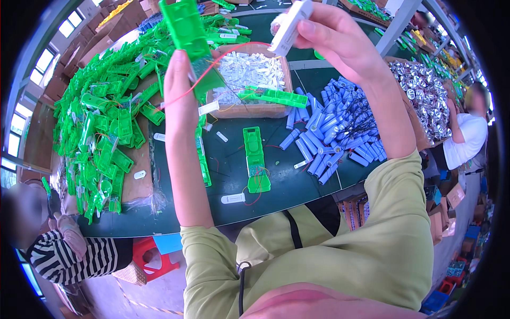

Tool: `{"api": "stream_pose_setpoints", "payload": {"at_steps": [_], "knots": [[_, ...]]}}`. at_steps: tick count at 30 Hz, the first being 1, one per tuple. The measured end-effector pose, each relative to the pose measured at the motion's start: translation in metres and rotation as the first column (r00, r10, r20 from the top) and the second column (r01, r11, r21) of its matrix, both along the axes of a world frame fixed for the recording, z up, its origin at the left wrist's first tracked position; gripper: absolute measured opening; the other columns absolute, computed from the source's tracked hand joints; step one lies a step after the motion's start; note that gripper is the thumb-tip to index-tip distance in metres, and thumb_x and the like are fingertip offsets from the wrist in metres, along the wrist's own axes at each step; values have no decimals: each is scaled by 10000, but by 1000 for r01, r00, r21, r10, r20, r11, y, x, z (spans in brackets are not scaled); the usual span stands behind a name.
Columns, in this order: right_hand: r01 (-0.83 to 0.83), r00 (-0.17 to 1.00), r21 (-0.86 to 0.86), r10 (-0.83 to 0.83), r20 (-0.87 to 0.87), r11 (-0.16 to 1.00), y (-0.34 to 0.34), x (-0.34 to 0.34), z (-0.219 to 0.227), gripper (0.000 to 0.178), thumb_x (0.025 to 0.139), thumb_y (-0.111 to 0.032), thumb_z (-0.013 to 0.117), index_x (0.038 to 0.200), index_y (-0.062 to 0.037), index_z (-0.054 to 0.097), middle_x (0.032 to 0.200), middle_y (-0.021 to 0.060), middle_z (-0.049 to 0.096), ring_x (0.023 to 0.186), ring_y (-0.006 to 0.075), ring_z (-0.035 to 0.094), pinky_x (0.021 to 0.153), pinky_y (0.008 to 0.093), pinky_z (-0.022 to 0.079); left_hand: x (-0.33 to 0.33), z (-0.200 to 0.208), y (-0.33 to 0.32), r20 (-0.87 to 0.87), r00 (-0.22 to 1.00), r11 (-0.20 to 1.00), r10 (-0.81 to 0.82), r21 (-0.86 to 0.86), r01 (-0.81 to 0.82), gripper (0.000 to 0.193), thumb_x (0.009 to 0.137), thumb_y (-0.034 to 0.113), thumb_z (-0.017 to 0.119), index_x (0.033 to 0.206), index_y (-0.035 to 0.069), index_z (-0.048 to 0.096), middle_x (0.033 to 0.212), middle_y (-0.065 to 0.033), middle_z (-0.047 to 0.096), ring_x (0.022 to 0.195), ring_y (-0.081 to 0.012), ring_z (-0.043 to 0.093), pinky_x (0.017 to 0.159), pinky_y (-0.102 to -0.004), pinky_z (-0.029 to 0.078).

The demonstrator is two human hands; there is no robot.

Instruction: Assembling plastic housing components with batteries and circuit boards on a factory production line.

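- Casings (106, 143), green ones, lay heaped along the left side of the bench (287, 191), as my remote view showed.
- The left hand (179, 85) pinched a green case (183, 29) between thumb and fingers above the bench; much of it rose beyond the thumb tip, and its lower part hung to the hand's right. I judged a light, steady hold best.
- A red wire (248, 43) spanned the gap between the hands; to my mind slack mattered, since a tug could strain its ends.
- A wired casing (254, 151) lay lengthwise toward the bench's near edge.
- The right hand (340, 45) pinched a white part (289, 29) between thumb and fingers, its lower end jutting left of the fingertips to meet the red wire; I couldn't tell whether they were joined. Small wrist turns seemed safest.
- Blue cylinders (332, 130) lay piled toward the bench's right side.
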State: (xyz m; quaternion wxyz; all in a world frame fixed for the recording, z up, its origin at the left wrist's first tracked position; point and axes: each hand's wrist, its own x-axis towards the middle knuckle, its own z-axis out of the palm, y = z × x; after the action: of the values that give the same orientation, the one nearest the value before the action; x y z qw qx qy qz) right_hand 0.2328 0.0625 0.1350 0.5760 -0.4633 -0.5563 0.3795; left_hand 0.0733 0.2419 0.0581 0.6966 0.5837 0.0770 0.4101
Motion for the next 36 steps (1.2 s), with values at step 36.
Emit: {"api": "stream_pose_setpoints", "payload": {"at_steps": [36], "knots": [[-7, 777, 40, 31, -629, 999, 26, 9, -44, 490, 917, -433, 427, 1164, -13, 481, 1101, 146, 593, 1023, 246, 569, 963, 383, 395, 21, -19, -26, -142, 894, 904, -426, -93, 417, 491, 969, 451, 311, 1125, 21, 491, 820, -105, 590, 661, -171, 569, 593, -298, 470]]}}
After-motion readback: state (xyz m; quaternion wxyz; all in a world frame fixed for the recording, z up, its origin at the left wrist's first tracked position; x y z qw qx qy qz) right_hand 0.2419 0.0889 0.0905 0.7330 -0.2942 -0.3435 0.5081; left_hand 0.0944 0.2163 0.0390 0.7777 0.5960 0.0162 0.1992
